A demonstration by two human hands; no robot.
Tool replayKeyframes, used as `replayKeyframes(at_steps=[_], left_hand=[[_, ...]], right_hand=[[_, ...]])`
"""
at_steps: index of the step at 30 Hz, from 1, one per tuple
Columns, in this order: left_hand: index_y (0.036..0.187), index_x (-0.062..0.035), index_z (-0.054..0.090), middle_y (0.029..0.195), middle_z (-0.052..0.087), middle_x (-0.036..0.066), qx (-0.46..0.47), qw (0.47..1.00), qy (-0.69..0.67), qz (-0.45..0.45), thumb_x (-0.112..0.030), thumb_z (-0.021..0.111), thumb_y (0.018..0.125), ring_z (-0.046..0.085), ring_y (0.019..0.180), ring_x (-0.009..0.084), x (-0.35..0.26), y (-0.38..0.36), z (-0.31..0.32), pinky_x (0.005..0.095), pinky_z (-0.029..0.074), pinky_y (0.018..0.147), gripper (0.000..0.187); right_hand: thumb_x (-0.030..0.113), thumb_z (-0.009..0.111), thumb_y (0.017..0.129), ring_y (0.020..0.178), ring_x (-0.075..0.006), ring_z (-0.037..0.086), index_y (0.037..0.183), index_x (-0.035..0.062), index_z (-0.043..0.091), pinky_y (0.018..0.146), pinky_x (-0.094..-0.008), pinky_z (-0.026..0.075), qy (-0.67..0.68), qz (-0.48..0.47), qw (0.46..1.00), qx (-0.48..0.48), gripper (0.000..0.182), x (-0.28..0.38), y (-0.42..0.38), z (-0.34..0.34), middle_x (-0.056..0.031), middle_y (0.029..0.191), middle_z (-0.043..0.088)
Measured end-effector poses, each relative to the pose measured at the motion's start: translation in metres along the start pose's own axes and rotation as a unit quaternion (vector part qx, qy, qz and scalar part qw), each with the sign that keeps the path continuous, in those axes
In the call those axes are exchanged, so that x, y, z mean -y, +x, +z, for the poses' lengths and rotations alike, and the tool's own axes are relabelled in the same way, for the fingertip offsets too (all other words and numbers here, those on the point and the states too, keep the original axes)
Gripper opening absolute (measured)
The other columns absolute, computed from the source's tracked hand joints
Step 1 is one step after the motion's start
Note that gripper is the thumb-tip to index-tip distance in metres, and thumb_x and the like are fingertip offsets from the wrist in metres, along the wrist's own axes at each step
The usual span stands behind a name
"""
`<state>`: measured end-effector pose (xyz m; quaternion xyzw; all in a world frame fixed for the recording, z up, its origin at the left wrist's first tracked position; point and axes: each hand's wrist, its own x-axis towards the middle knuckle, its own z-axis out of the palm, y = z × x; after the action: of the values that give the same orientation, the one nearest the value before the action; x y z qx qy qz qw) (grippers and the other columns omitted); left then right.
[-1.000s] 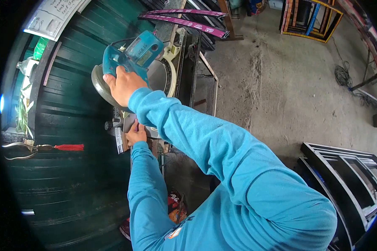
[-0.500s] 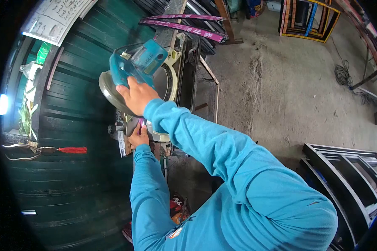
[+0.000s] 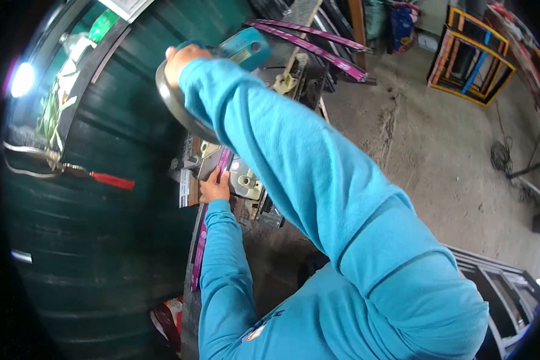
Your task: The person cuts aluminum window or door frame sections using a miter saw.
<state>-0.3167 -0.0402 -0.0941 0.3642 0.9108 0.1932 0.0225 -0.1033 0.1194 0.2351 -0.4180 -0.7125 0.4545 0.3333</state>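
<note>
My right hand (image 3: 183,63) is closed round the handle of a teal miter saw (image 3: 246,49), whose round blade guard (image 3: 177,105) hangs below it. Lower down, my left hand (image 3: 215,186) presses on a purple-wrapped strip (image 3: 198,255) that lies across the saw's base (image 3: 243,180). The fingers of my left hand are partly bent over the strip. My right sleeve hides part of the saw and its base.
Two purple-wrapped strips (image 3: 324,55) lie beyond the saw. A green corrugated wall (image 3: 102,240) stands at the left, with a red-tasselled tool (image 3: 111,180). Orange and black frames (image 3: 471,60) stand at the upper right, dark metal frames (image 3: 504,294) at the lower right.
The saw head appears raised and my right hand has gone up with it. The view has shifted, and more of the purple strip shows beside my left forearm.
</note>
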Motion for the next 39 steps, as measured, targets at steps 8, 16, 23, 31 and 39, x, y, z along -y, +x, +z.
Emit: replayKeyframes(at_steps=[8, 16, 23, 31, 39], left_hand=[[0.122, -0.0355, 0.067, 0.141, 0.044, 0.026, -0.037, 0.999, 0.037, 0.008, -0.048, 0.073, 0.077, 0.045, 0.127, 0.0411, -0.025, -0.027, -0.019, 0.0592, 0.029, 0.104, 0.046], [0.123, -0.0152, 0.065, 0.130, 0.052, 0.022, -0.079, 0.986, 0.032, 0.145, -0.041, 0.072, 0.079, 0.049, 0.118, 0.0421, -0.017, -0.105, -0.037, 0.0550, 0.037, 0.097, 0.051], [0.124, -0.0044, 0.054, 0.101, 0.055, 0.022, -0.037, 0.979, 0.052, 0.192, -0.019, 0.064, 0.088, 0.054, 0.094, 0.0437, -0.026, -0.135, -0.060, 0.0527, 0.043, 0.079, 0.040], [0.133, 0.0022, 0.052, 0.123, 0.060, 0.027, 0.076, 0.965, -0.151, 0.199, -0.047, 0.038, 0.102, 0.056, 0.108, 0.0464, -0.034, -0.226, -0.063, 0.0490, 0.044, 0.096, 0.059], [0.134, 0.0091, 0.045, 0.122, 0.055, 0.029, 0.241, 0.908, -0.268, 0.215, -0.050, 0.034, 0.103, 0.051, 0.112, 0.0430, -0.052, -0.262, 0.000, 0.0473, 0.039, 0.098, 0.068]], right_hand=[[0.029, 0.046, 0.094, 0.132, -0.0275, 0.048, 0.136, 0.0126, 0.053, 0.110, -0.0365, 0.040, -0.173, -0.035, 0.984, 0.016, 0.046, 0.027, 0.054, 0.011, -0.0139, 0.143, 0.050], [0.041, 0.026, 0.103, 0.131, -0.0295, 0.048, 0.130, 0.0025, 0.058, 0.110, -0.0377, 0.039, -0.052, 0.035, 0.998, -0.007, 0.057, 0.038, 0.052, 0.007, -0.0170, 0.139, 0.053], [0.045, 0.026, 0.103, 0.130, -0.0359, 0.048, 0.127, -0.0008, 0.058, 0.110, -0.0421, 0.038, -0.038, 0.021, 0.999, -0.008, 0.061, 0.033, 0.060, 0.012, -0.0220, 0.137, 0.052], [0.026, 0.056, 0.091, 0.101, -0.0448, 0.059, 0.114, -0.0011, 0.045, 0.093, -0.0485, 0.048, -0.004, -0.091, 0.969, -0.231, 0.037, 0.029, 0.045, 0.028, -0.0273, 0.111, 0.056], [0.004, 0.070, 0.066, 0.113, -0.0419, 0.051, 0.116, -0.0005, 0.055, 0.096, -0.0460, 0.045, 0.016, -0.283, 0.953, -0.106, 0.053, -0.017, -0.003, 0.004, -0.0242, 0.123, 0.046]])
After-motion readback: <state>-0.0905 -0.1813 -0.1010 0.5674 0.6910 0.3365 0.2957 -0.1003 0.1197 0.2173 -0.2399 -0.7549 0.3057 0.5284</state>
